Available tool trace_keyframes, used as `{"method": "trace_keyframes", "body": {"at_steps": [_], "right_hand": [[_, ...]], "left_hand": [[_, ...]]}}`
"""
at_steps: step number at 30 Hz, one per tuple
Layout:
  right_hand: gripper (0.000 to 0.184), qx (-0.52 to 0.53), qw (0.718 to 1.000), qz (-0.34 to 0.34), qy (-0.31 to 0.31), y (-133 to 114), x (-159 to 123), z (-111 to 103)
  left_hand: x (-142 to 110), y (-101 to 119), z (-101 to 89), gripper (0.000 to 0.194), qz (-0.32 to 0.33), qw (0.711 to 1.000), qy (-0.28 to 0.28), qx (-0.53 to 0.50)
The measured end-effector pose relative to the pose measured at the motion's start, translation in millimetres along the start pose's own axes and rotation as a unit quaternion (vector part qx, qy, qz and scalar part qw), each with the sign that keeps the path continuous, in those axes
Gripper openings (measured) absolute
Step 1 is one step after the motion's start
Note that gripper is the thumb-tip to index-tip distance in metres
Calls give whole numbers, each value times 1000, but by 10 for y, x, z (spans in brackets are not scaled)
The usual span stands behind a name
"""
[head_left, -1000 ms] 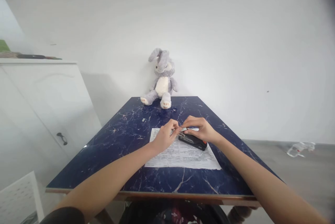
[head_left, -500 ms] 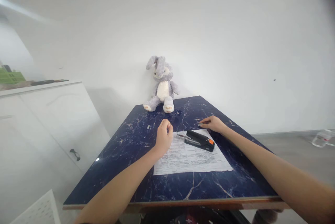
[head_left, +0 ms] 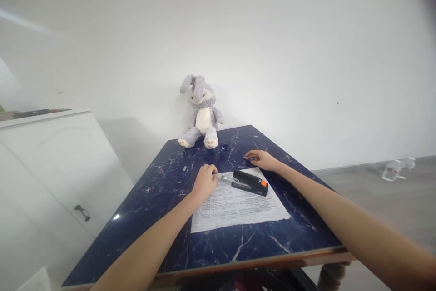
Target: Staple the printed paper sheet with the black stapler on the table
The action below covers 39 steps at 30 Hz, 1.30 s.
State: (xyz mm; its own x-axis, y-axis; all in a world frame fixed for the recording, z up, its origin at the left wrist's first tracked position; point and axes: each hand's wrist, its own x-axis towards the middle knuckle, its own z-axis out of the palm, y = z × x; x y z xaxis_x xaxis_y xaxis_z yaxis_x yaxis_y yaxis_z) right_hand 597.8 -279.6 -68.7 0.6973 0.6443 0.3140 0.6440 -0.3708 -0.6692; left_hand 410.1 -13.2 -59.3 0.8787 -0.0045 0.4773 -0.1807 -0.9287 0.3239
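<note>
A black stapler (head_left: pixel 251 183) with an orange patch lies on a printed sheet of paper (head_left: pixel 238 209). Its jaws are apart, and a thin metal part (head_left: pixel 225 178) sticks out on the left. At the end of this part, my left hand (head_left: pixel 204 180) has its thumb and bent fingers closed on it. Beyond the sheet's far right corner, my right hand (head_left: pixel 265 160) rests low over the table, fingers curled down. At its fingertips shows a small grey strip (head_left: pixel 245 158), perhaps staples; the fingers partly cover it.
A grey plush rabbit (head_left: pixel 203 116) sits at the back of the dark blue marbled table (head_left: pixel 150 200), against the wall. A tiny pale piece (head_left: pixel 184 168) lies left of the sheet. White cabinets (head_left: pixel 61 159) stand left; clear plastic bottles (head_left: pixel 393 170) are on the floor at right.
My left hand has come down to the stapler's protruding metal part. My right hand's fingers have curled more over the small strip. The whole view has swung slightly right.
</note>
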Motion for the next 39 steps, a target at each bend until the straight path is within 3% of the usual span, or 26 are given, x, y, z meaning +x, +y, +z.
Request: {"method": "trace_keyframes", "body": {"at_steps": [4,7,11,14,19,22,25,28,34,39], "right_hand": [[26,-54,997,15,46,-148,-14,12],[20,-34,997,-31,54,-452,-119,-46],[36,-3,978,-166,-125,-925,-318,-98],[49,-44,960,-200,-191,-1098,-403,-88],[27,-78,963,-194,-168,-1057,-410,-86],[25,-53,971,-173,-157,-1011,-386,-73],[30,3,985,-130,-110,-995,-372,-73],[34,52,990,-98,-86,-945,-354,-83],[48,135,983,-69,-104,-785,-327,-115],[48,153,974,-107,-131,-849,-352,-88]], "left_hand": [[44,-83,84,27,27,998,-47,18],[90,-102,147,30,16,997,-65,29],[113,-97,172,21,7,998,-66,9],[95,-70,127,16,2,997,-69,17],[57,12,95,15,-5,995,-77,58],[56,-1,115,17,-9,997,-65,48],[66,23,78,23,5,999,-13,-45],[62,78,21,24,-4,978,16,-209],[42,125,2,28,-41,905,-14,-423],[7,229,-3,31,-27,896,-54,-439]]}}
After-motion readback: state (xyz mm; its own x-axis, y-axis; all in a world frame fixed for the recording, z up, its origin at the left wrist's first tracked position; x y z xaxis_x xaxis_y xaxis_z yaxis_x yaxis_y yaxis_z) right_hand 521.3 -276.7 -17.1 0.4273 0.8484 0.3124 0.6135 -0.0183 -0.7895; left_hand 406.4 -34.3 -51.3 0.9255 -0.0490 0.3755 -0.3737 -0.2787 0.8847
